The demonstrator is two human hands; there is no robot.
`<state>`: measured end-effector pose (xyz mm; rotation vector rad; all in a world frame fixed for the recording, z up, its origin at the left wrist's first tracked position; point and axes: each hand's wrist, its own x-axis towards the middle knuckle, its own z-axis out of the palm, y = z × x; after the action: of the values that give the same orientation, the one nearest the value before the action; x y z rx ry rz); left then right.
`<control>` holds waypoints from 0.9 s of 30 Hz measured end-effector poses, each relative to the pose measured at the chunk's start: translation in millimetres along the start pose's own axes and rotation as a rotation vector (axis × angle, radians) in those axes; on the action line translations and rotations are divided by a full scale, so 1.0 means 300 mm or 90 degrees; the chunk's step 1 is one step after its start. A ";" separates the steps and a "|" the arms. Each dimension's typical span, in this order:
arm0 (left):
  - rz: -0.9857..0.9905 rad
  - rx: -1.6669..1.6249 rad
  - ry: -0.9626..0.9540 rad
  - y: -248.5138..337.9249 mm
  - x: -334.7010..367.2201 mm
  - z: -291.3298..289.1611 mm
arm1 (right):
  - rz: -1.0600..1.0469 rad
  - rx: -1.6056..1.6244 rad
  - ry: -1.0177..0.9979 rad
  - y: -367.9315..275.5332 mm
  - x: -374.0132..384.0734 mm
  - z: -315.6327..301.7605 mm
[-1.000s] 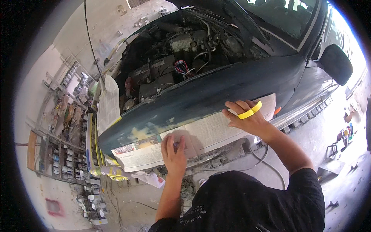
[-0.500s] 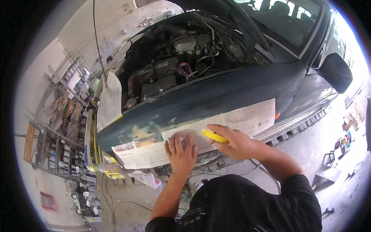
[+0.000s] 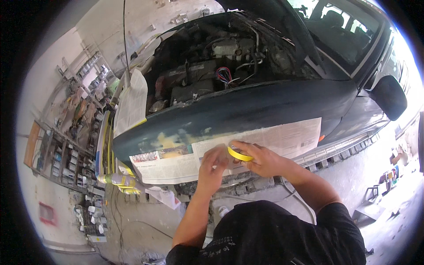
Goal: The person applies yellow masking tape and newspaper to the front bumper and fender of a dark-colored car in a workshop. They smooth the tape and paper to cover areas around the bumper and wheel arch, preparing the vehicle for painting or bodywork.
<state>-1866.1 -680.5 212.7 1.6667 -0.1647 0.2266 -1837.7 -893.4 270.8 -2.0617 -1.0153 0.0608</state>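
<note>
A roll of yellow masking tape (image 3: 240, 154) is gripped in my right hand (image 3: 265, 161), its fingers and thumb closed around the ring. Just left of the roll is my left hand (image 3: 211, 170), raised over the newspaper with bent fingers. Those fingertips are smeared by motion, so any hold is unclear. Behind both hands, sheets of newspaper (image 3: 172, 172) hang along the lower part of the dark green car fender (image 3: 265, 104). Pale filler patches (image 3: 168, 140) show on the fender above the paper's upper edge.
The engine bay (image 3: 198, 75) lies uncovered beyond the fender. More newspaper (image 3: 132, 104) covers the car's front corner, beside a bumper (image 3: 119, 179) wrapped with yellow tape. A side mirror (image 3: 388, 98) juts out at right. Shelves of cans (image 3: 66, 165) stand at left; a hose (image 3: 304, 203) crosses the floor.
My left hand has lifted from lying spread on the newspaper and bent its fingers, coming closer to the tape roll. My right hand has shifted slightly left and turned the roll.
</note>
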 end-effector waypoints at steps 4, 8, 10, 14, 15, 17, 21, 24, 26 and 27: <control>-0.056 -0.076 -0.069 -0.008 0.002 -0.019 | -0.029 -0.001 -0.032 -0.043 0.013 -0.001; -0.110 -0.148 -0.051 0.009 0.006 -0.023 | -0.106 -0.018 -0.021 -0.009 0.006 0.014; -0.134 -0.204 -0.038 0.024 0.005 -0.018 | -0.100 -0.005 -0.042 -0.014 0.010 0.006; -0.100 -0.171 -0.024 -0.024 0.004 -0.014 | -0.080 -0.022 -0.046 -0.018 0.010 0.000; -0.087 -0.148 -0.013 -0.046 0.001 -0.010 | -0.054 -0.027 -0.050 -0.024 0.010 -0.006; -0.074 -0.117 0.005 -0.058 0.000 -0.004 | -0.009 -0.021 -0.039 -0.020 0.010 -0.016; -0.097 -0.104 0.024 -0.033 0.001 0.002 | 0.044 0.043 -0.009 0.009 0.000 -0.042; -0.086 -0.061 0.047 -0.025 0.003 0.003 | 0.077 0.079 -0.041 0.004 0.003 -0.073; -0.096 -0.040 0.056 -0.004 0.011 0.003 | 0.101 0.106 -0.052 0.020 -0.002 -0.097; -0.118 -0.040 0.058 0.017 0.016 -0.004 | 0.111 0.125 -0.050 0.047 -0.009 -0.105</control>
<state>-1862.8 -679.9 218.7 1.5941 0.0511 0.1559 -1818.9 -920.4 281.3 -1.9740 -0.8393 0.3214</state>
